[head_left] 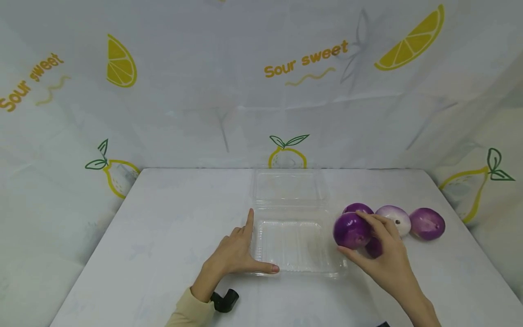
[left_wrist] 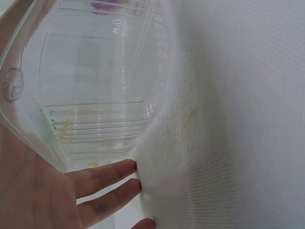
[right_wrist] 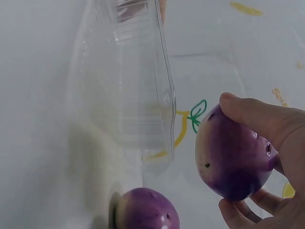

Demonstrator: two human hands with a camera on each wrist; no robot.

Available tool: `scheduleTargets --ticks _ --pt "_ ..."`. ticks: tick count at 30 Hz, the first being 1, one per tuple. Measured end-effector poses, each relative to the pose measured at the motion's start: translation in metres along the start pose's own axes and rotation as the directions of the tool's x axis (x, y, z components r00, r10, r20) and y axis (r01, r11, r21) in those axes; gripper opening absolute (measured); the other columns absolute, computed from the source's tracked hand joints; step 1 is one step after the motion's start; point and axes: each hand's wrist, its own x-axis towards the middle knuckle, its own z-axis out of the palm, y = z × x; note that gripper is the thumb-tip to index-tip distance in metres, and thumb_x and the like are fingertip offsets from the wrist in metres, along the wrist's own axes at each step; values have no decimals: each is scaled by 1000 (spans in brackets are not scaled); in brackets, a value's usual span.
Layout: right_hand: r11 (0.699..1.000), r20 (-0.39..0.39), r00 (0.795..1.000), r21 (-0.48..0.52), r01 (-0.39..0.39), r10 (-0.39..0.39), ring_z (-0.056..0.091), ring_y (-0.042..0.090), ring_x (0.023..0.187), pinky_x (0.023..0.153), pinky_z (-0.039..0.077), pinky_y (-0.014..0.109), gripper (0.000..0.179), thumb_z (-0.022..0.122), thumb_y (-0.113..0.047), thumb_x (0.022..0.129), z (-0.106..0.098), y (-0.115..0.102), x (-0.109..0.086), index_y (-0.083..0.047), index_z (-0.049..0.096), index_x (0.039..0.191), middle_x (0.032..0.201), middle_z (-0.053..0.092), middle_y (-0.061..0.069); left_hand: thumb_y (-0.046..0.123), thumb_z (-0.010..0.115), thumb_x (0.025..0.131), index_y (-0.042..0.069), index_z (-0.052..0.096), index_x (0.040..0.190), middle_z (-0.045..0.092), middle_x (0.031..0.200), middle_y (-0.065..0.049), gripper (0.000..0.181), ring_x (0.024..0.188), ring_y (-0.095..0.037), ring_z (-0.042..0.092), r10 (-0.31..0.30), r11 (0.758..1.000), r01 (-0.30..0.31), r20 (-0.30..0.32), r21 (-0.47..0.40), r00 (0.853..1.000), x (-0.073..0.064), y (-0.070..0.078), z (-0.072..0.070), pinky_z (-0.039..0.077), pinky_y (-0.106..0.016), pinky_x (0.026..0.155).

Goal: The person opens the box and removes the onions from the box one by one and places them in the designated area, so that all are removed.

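Note:
A clear plastic clamshell box (head_left: 292, 247) lies on the table, its lid (head_left: 288, 186) folded back toward the wall. My left hand (head_left: 233, 254) rests at the box's front left corner, forefinger pointing away along the left side and thumb along the front edge. In the left wrist view, its other fingers (left_wrist: 107, 179) extend beside the box wall. Between thumb and fingertips, my right hand (head_left: 384, 254) grips a glossy round purple fruit (head_left: 352, 230) near the box's right edge. The right wrist view shows this fruit (right_wrist: 236, 152) paler on one side, with small dark spots.
Right of the box lie several more such fruits, including a mostly white one (head_left: 393, 215) and a purple one (head_left: 427, 224) farthest right. Another (head_left: 373, 247) is partly hidden by my right hand. A lemon-print cloth (head_left: 229, 127) hangs behind the table.

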Motion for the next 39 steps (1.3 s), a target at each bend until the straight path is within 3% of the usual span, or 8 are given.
scheduleTargets --ticks 3,10,16,21,32,35,39 --pt "1000 -46 999 0 -8 8 40 -17 113 94 26 -4 96 101 -8 51 -9 9 -4 -13 62 139 123 55 11 82 82 54 12 -4 166 53 147 -28 157 136 -39 54 4 1000 -4 1 3 1000 0 0 0 47 -59 107" --pt "998 -107 993 40 -53 57 43 -12 110 94 33 -7 96 97 7 50 -30 21 -7 -7 62 138 125 42 -29 83 81 55 12 -4 165 52 150 -27 157 141 -38 50 8 1000 -8 6 8 1000 1 -1 -1 46 -60 108" --pt "987 -131 978 42 -155 159 44 -12 107 90 35 -8 97 96 9 52 -47 33 -12 -5 59 141 120 41 -28 84 81 54 12 -5 165 52 150 -26 157 141 -37 50 2 1000 -2 8 11 1000 1 -1 0 46 -60 108" --pt "981 -174 965 29 -193 195 44 -13 109 87 36 -8 103 95 13 48 -58 44 -15 -6 57 142 119 44 -30 83 81 54 12 -5 165 52 149 -27 157 139 -37 51 -3 1000 3 7 13 1000 1 -1 0 47 -59 107" --pt "943 -235 919 -34 -332 315 44 -19 102 81 34 -9 98 98 2 56 -69 70 -19 -12 58 144 115 46 -40 82 82 55 12 -3 166 51 150 -27 156 140 -38 51 0 1000 0 9 5 1000 1 0 -1 46 -60 108" --pt "938 -231 917 -43 -344 325 44 -20 102 80 34 -9 97 98 -2 58 -72 79 -21 -12 58 145 115 46 -41 82 81 55 12 -4 166 51 151 -26 156 141 -38 49 2 1000 -2 10 5 1000 1 0 -1 45 -61 108" --pt "946 -201 933 -64 -318 300 42 -24 100 77 35 -9 95 98 -5 61 -75 92 -24 -6 54 146 114 43 -45 82 81 55 13 -4 166 50 152 -25 156 142 -37 49 3 1000 -3 12 2 1000 1 -1 -1 45 -61 109"
